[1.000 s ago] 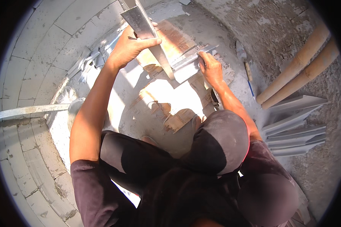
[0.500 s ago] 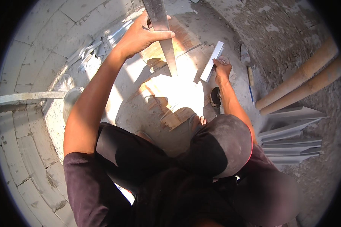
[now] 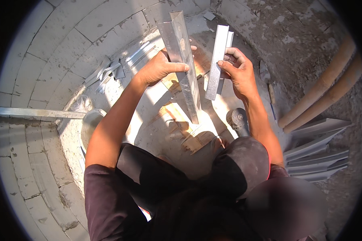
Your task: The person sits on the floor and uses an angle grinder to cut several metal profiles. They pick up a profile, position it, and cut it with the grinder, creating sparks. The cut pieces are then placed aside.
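Note:
My left hand (image 3: 159, 69) grips a long metal channel (image 3: 180, 44) with the thumb across its near face. The channel stands steeply upright, its lower end by a piece of wooden board (image 3: 175, 120) on the floor. In my right hand (image 3: 241, 75) is a short metal channel piece (image 3: 217, 56), pinched along its right edge by thumb and fingers. It is held up, slightly tilted, to the right of the long channel and apart from it. Below my right forearm, an angle grinder (image 3: 239, 118) lies on the floor near my right knee.
Cut metal channels (image 3: 317, 154) are piled at the right, below two round poles (image 3: 326, 90). Metal offcuts (image 3: 106, 73) lie by the block wall (image 3: 64, 52). A metal strip (image 3: 40, 113) reaches a pale, rounded container (image 3: 91, 122) at the left. A trowel-like tool (image 3: 271, 93) lies right of my forearm.
My right hand has lifted the short channel piece upward and brought it nearer the long one. More of the long channel's upper end shows. The view has shifted, and the grinder shows more fully.

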`<action>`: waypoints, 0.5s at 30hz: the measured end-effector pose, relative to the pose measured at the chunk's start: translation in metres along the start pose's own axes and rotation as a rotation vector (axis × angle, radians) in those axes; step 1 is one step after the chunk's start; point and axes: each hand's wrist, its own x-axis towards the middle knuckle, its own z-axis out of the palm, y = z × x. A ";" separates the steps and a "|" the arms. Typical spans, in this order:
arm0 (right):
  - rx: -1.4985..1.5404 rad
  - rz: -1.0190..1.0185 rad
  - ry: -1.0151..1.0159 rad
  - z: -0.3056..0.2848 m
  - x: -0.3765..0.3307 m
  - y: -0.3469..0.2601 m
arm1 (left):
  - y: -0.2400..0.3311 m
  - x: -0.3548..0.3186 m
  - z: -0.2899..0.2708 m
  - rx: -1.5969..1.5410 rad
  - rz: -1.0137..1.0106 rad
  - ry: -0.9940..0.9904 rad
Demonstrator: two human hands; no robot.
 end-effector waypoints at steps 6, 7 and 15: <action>-0.021 -0.058 -0.098 0.045 -0.008 0.009 | 0.017 -0.009 0.017 -0.037 -0.095 0.005; -0.032 -0.081 -0.087 0.045 -0.008 0.002 | 0.015 -0.010 0.023 -0.041 -0.069 0.014; -0.004 -0.160 -0.079 0.034 -0.003 -0.026 | 0.007 -0.002 0.063 -0.059 0.028 0.209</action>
